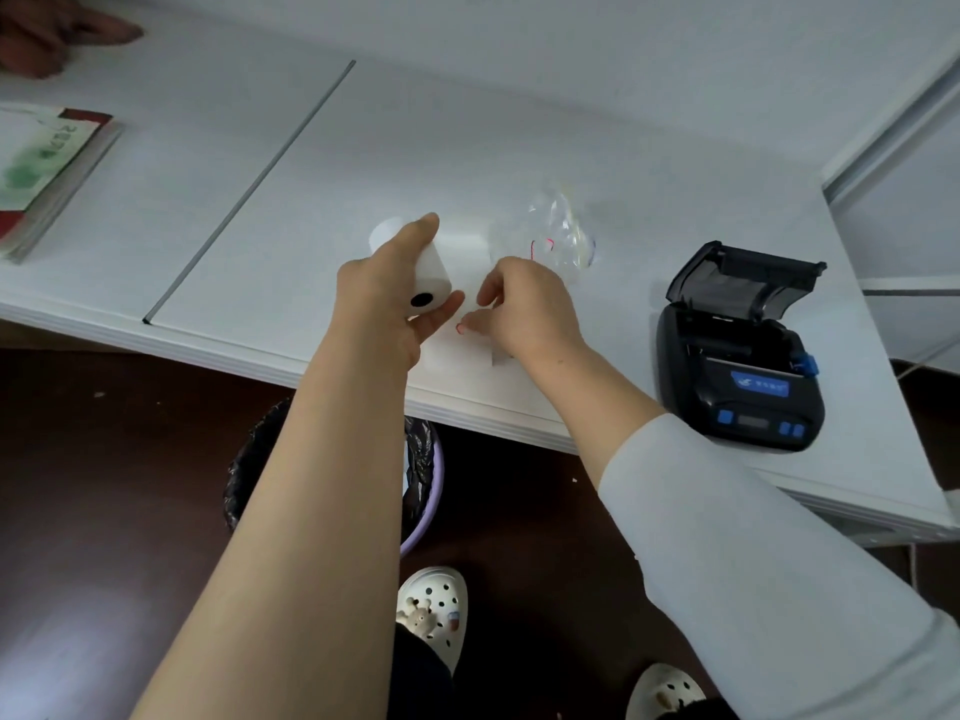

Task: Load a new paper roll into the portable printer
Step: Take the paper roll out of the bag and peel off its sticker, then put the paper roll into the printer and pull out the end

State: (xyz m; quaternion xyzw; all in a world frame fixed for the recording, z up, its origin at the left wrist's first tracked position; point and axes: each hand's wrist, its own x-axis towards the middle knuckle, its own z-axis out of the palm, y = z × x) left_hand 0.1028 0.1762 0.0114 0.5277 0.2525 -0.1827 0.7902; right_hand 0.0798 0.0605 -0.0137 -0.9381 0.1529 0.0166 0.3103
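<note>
My left hand (389,288) grips a white paper roll (435,270) above the white table, its dark core hole facing me. Just to its right, my right hand (524,304) pinches the loose white paper end that hangs off the roll. The black portable printer (737,356) with blue buttons stands at the table's right front, its lid flipped open and its paper bay empty. The printer lies about a hand's width to the right of my right hand.
A crumpled clear plastic wrapper (558,231) lies behind my right hand. A booklet (47,168) sits at the far left, with another person's hand (57,33) at the top left. A purple bin (415,491) with a black bag stands under the table edge (311,366).
</note>
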